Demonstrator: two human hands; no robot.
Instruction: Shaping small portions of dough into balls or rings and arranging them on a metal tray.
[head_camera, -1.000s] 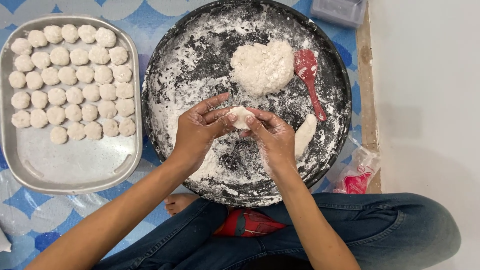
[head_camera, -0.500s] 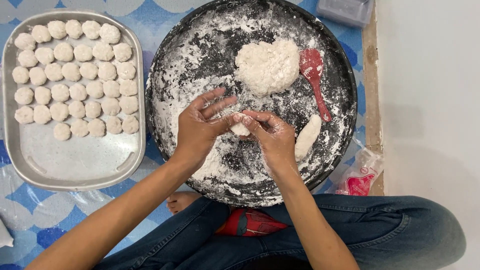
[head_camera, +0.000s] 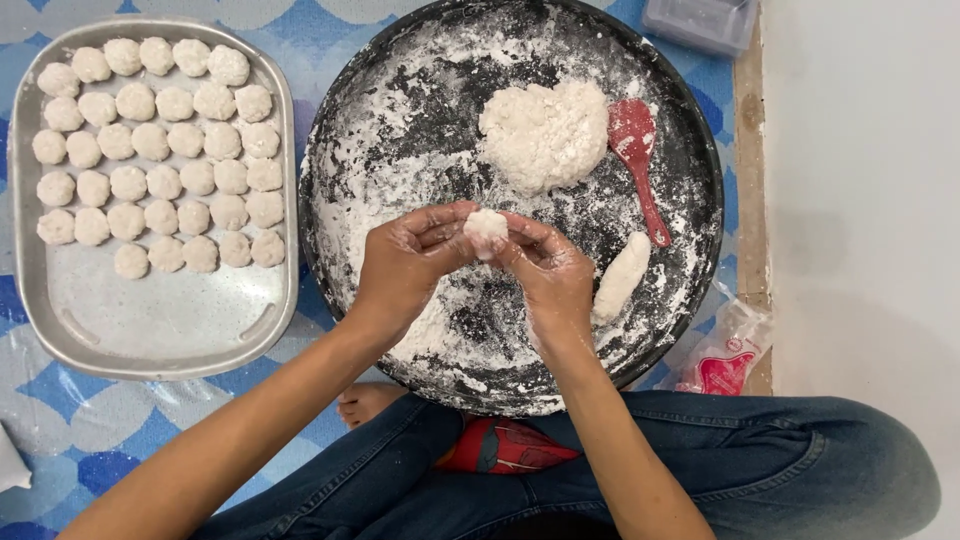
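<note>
A small dough ball (head_camera: 486, 229) is pinched between the fingertips of the left hand (head_camera: 405, 268) and right hand (head_camera: 552, 280), both closed on it above a floured round black pan (head_camera: 400, 110) holding a dough mound (head_camera: 543, 134), a dough log (head_camera: 621, 277) and a red spoon (head_camera: 637, 160); shaped balls (head_camera: 155, 150) fill a metal tray (head_camera: 160, 320) alongside.

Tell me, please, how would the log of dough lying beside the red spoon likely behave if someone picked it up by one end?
The dough log would probably sag or stretch, since the small dough piece deforms between both hands' fingers. Its floured surface suggests it is not very sticky. On the floury round pan it could roll sideways if nudged.
</note>
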